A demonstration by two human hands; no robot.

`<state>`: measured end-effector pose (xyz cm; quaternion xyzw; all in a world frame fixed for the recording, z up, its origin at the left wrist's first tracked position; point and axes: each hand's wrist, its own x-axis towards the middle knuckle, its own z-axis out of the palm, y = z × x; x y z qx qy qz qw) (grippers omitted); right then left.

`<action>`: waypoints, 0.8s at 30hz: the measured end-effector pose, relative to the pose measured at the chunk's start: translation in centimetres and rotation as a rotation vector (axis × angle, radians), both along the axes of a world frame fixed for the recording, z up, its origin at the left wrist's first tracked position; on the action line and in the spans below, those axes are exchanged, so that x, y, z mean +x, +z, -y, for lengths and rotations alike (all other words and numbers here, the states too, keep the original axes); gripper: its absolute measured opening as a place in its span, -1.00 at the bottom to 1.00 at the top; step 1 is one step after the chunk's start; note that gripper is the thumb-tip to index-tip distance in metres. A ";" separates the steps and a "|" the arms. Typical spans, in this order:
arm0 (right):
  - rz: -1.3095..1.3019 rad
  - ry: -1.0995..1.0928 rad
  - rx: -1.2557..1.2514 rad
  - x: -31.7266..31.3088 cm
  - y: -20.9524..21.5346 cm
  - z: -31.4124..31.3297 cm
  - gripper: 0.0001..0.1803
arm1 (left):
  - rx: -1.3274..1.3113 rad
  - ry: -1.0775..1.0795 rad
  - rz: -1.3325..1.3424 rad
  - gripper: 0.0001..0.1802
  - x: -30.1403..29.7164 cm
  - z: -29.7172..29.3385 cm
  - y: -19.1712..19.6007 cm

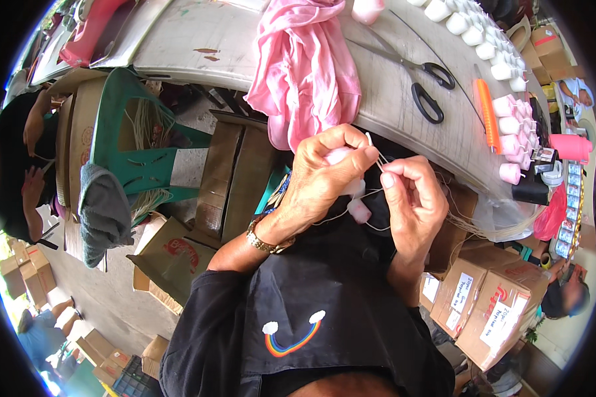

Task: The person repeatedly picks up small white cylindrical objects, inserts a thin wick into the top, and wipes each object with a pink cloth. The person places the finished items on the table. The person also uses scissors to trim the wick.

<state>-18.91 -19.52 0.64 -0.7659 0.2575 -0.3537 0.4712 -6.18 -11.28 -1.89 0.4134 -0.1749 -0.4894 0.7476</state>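
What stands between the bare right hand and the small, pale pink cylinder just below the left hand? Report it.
No solid object visibly stands between the bare right hand and the small, pale pink cylinder. Only thin, off-white string loops through the gap, perhaps a snag rather than a barrier.

Held piece [338, 155] part-hidden, pink cloth [302, 66] cut off

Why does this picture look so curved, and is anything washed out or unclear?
Head view: the fisheye lens curves the edge of the table; head view, left rim: glare washes parts out; head view, centre: the left hand and right hand look fairly sharp.
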 end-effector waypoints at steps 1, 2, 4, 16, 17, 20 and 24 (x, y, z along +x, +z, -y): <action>0.021 -0.012 -0.050 0.1 0.1 -0.2 -0.88 | -0.071 -0.033 -0.065 -0.84 0.1 0.1 -0.1; 0.016 -0.021 -0.096 0.1 0.3 -0.4 -0.88 | -0.164 -0.017 -0.271 -0.80 0.1 0.1 -0.2; 0.018 -0.023 -0.151 0.1 0.7 -0.9 -0.87 | -0.256 -0.061 -0.648 -0.71 0.3 0.2 -0.5; 0.014 0.040 -0.305 1.4 0.4 -2.1 -0.83 | -0.359 -0.020 -0.898 -0.61 -0.1 0.2 -1.4; 0.003 0.042 -0.324 1.4 0.4 -2.1 -0.83 | -0.371 -0.013 -0.896 -0.61 -0.2 0.2 -1.4; -0.036 0.026 -0.380 1.3 0.5 -2.1 -0.84 | -0.390 0.006 -0.891 -0.60 -0.5 0.2 -1.3; -0.113 0.028 -0.485 1.0 0.5 -2.1 -0.87 | -0.345 0.074 -0.871 -0.65 -0.8 0.1 -1.1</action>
